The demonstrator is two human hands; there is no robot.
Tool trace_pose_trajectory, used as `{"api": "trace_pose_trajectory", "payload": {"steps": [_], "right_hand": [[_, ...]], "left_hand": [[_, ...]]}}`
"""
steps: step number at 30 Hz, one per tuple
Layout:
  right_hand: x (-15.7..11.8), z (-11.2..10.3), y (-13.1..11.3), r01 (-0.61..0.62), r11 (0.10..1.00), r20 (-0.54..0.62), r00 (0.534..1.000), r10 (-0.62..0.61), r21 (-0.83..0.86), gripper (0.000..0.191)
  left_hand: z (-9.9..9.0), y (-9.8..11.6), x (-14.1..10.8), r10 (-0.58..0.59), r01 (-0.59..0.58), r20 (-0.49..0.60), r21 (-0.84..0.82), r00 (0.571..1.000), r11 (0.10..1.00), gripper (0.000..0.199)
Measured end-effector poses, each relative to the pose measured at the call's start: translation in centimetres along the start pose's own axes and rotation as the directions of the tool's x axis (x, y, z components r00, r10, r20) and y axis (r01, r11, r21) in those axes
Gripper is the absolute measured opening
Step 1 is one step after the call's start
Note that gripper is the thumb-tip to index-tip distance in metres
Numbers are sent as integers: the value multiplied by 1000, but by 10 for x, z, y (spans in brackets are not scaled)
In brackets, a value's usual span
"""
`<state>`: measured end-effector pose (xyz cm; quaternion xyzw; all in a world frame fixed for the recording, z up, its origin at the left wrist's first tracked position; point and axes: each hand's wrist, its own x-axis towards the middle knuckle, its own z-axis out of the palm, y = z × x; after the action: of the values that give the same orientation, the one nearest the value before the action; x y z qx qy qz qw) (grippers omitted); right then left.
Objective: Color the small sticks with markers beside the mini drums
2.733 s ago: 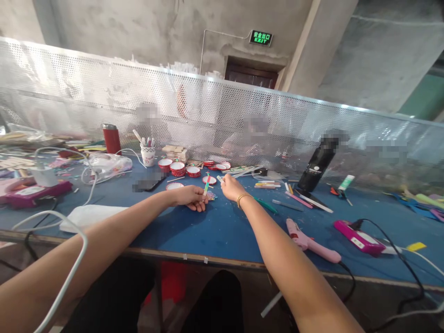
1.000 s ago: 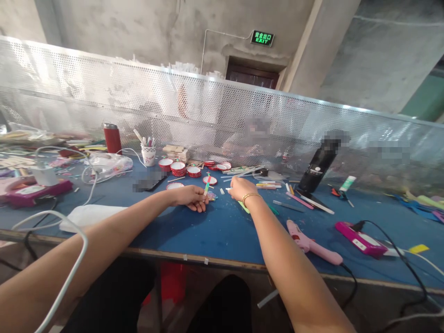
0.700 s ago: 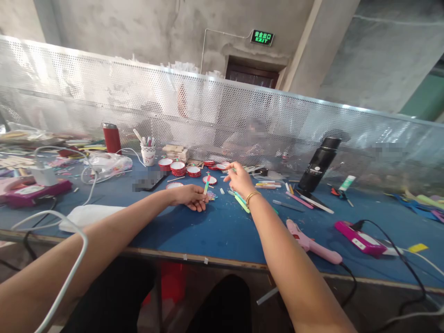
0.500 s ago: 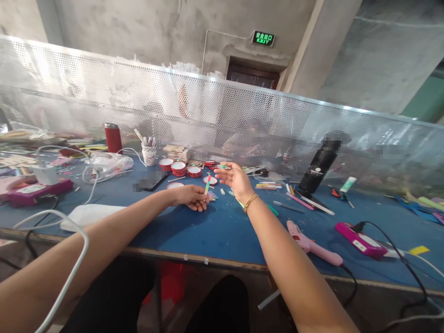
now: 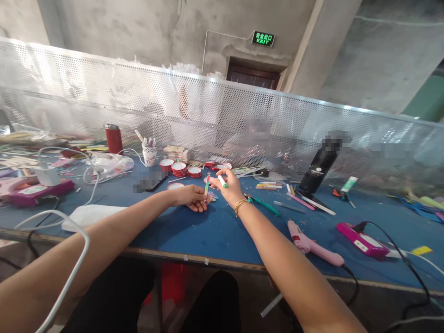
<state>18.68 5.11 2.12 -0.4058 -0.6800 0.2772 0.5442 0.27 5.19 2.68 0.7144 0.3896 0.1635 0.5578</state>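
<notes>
In the middle of the blue table, my left hand (image 5: pixel 193 198) pinches a narrow craft stick (image 5: pixel 207 186) upright, banded in red, green and yellow. Close on its right is my right hand (image 5: pixel 231 188), fingers curled around a white marker with a green end (image 5: pixel 222 181). The marker's writing tip is hard to make out. Behind my hands stand stacks of small red-rimmed white discs (image 5: pixel 178 167). A small pastel piece (image 5: pixel 212 197) lies on the table between the hands. Green-handled pliers (image 5: pixel 265 206) rest just right of my right wrist.
A pink glue gun (image 5: pixel 312 245) and a magenta power block (image 5: pixel 362 240) with cables lie on the right. A black bottle (image 5: pixel 319 166) stands behind them. At the left are a pen cup (image 5: pixel 149 155), a red tumbler (image 5: pixel 113 138) and a white cable (image 5: pixel 81 249). A perforated metal screen (image 5: pixel 208 106) closes off the back.
My right hand has lowered and moved left toward the craft stick, its fingers closing round the marker, which now shows clearly. The pliers are more exposed. My left hand stays nearly still.
</notes>
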Motion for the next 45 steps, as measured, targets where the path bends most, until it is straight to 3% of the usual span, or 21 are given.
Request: {"api": "trace_pose_trajectory", "payload": {"steps": [16,24,29,36,45], "right_hand": [[-2,2,-2,-4,996,9,1000,4,84,33],[1,-1,2,18,995,-4,1000,-18,94,36],[1,-2,3,-25,983,5,1000,25,183,36],[-1,0,2,-32,986,54,998,23,166,35],[-2,2,2,-7,977,73,997,-9,213,33]], "left_hand": [[0,-7,4,19,-20,42,22,999,1000,43],[4,1,-2,12,-13,42,37,999,999,47],[4,7,-6,64,-63,15,-41,998,997,56],[0,8,-5,145,-158,-99,-139,984,978,46],[-4,7,-5,150,-165,-81,-238,985,957,36]]}}
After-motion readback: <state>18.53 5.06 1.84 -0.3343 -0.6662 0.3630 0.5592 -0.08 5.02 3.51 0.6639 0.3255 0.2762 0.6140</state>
